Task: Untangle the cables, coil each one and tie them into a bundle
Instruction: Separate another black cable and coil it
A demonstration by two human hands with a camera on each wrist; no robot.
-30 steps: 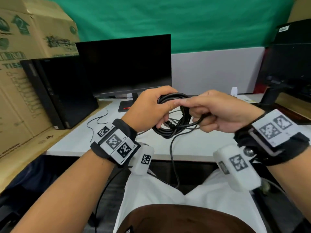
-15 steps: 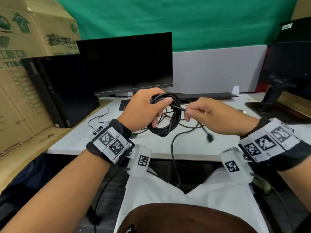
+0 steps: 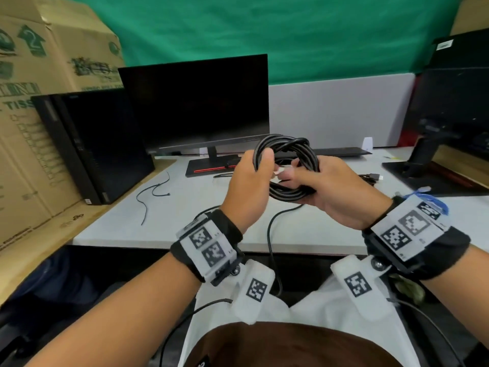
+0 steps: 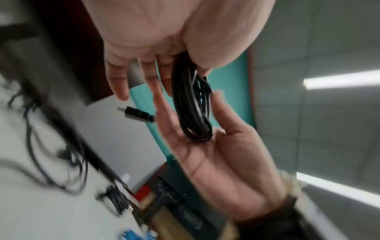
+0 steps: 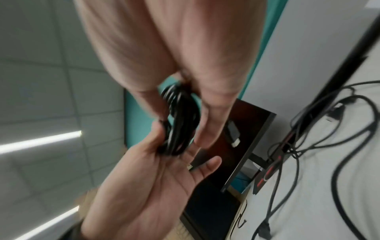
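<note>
I see both hands raised above the near edge of the white desk (image 3: 185,207), sharing one coil of thick black rubber cable (image 3: 287,168). My left hand (image 3: 247,192) grips the coil's left side: the thumb presses over the strands from the front while the fingers pass behind them. In the left wrist view the strands run between thumb and fingers (image 4: 160,76), which look fairly straight there. My right hand (image 3: 336,197) cups the coil's lower right part from underneath, palm turned up, thumb and fingers closing round the bundle; the right wrist view shows the strands (image 5: 180,120) pinched between thumb and fingers. The coil hangs in the air, clear of the desk, just in front of the black flat monitor (image 3: 195,102).

A black plug with a metal tip (image 4: 137,113) sticks out loose beyond the fingers. One black strand (image 3: 270,234) drops from the coil over the desk's near edge towards my lap.

Further loose black cables (image 5: 308,123) lie tangled on the desk to the right, by the monitor's foot. Thin dark wire ties (image 3: 153,194) lie on the desk to the left. A black computer tower (image 3: 92,144) stands at far left, beside brown cardboard boxes (image 3: 34,75).
</note>
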